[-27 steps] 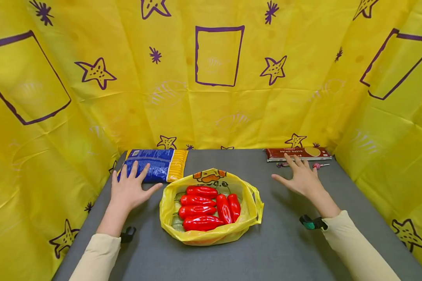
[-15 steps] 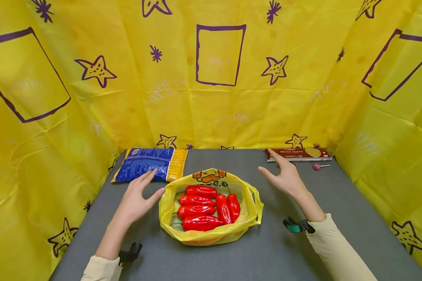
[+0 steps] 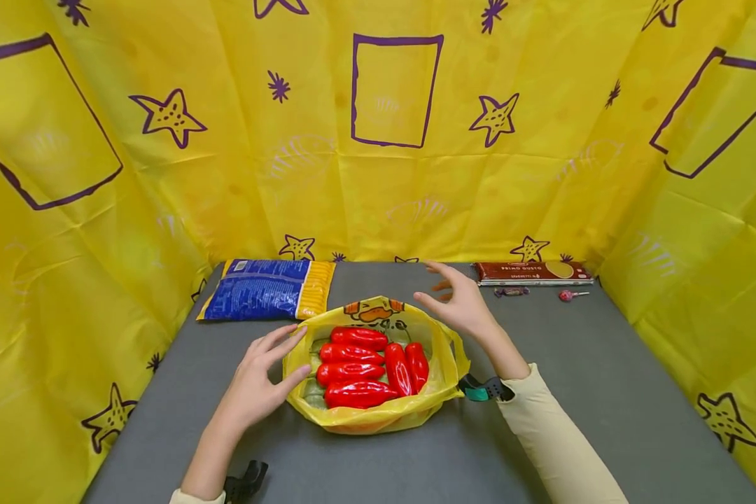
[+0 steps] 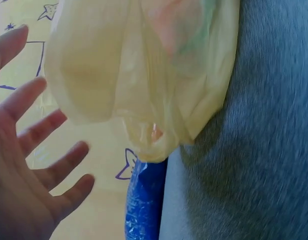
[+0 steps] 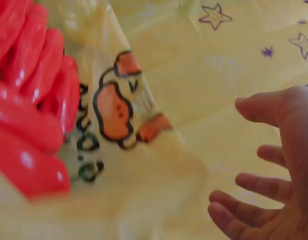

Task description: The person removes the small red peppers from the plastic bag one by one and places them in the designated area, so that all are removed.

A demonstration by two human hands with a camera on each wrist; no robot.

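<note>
- Nearest the viewer, two forearms in cream sleeves reach forward over a grey worktop [image 3: 542, 392]; a small camera clip sits on each wrist.
- The left hand [image 3: 258, 381] has come in from the blue packet to the left rim of a yellow plastic bag [image 3: 378, 418]. Its grip is wide, fingers straight and spread, holding nothing. The fingertips lie at the bag's rim; whether they touch it cannot be told from the head view. The left wrist view shows the spread fingers [image 4: 41, 127] just beside the bag's thin yellow film [image 4: 144, 75].
- The right hand [image 3: 460, 308] has moved in from the far right of the worktop to the bag's right rear rim. Its grip is also wide, fingers loosely spread, nothing held. It appears to hover just above the rim.
- With both hands now flanking the bag, the work in hand seems to be turning to the bag itself.
- The bag sits at the middle of the worktop, mouth open, with red peppers [image 3: 359, 367] lying inside.
- Farther back on the left lies a blue and yellow packet [image 3: 267, 299], flat on the worktop.
- At the far right lie a dark red box [image 3: 532, 273], a wrapped sweet [image 3: 510, 291] and a lollipop [image 3: 570, 295].
- A yellow sheet with purple stars and frames [image 3: 390, 91] walls in the scene.
</note>
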